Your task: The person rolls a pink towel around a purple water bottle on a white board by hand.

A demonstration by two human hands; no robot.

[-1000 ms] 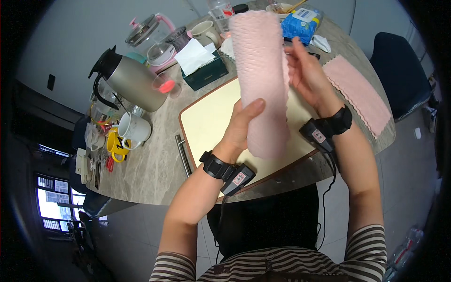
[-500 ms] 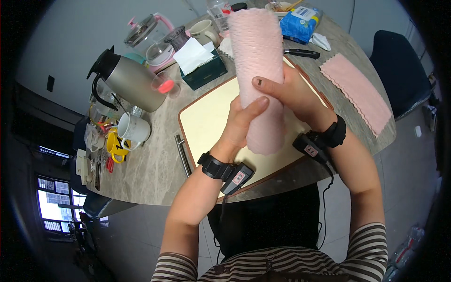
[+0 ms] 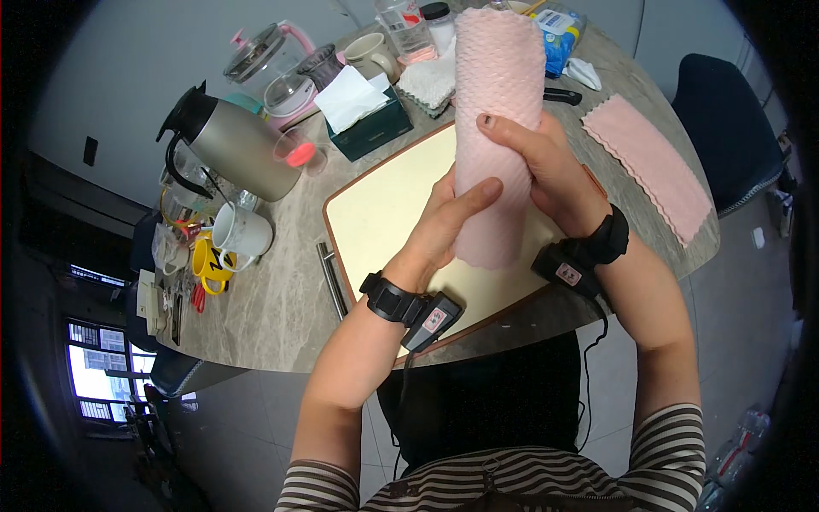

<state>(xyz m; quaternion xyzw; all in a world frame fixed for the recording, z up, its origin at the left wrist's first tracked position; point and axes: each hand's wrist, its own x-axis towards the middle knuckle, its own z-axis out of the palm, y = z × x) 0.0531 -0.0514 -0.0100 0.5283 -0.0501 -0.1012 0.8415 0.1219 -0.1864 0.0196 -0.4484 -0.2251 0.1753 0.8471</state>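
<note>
A thick pink roll of textured, fleecy cloth (image 3: pixel 499 77) stands raised over the cream board (image 3: pixel 367 213) with the brown rim. My left hand (image 3: pixel 444 218) grips its lower left side, thumb laid across the front. Higher up, my right hand (image 3: pixel 550 162) wraps the right side, its thumb pressed on the front too. Both hands' other fingers are mostly hidden behind the roll. A folded pink cloth (image 3: pixel 648 166) with a wavy edge lies on the table to the right of my right hand. The black handle of a knife (image 3: pixel 563 96) shows just beyond the roll.
Left of the board stand a steel jug (image 3: pixel 235 141), a white mug (image 3: pixel 243 235) and a yellow mug (image 3: pixel 212 263). A tissue box (image 3: pixel 371 132), glass kettle (image 3: pixel 273 68), grey cloth (image 3: pixel 429 81) and plastic bottle (image 3: pixel 405 30) line the back. A blue packet (image 3: pixel 559 38) sits far right.
The pink roll has shifted right and tilted more upright, uncovering the grey cloth and a black-lidded jar behind. My hands moved slightly right with it, still gripping.
</note>
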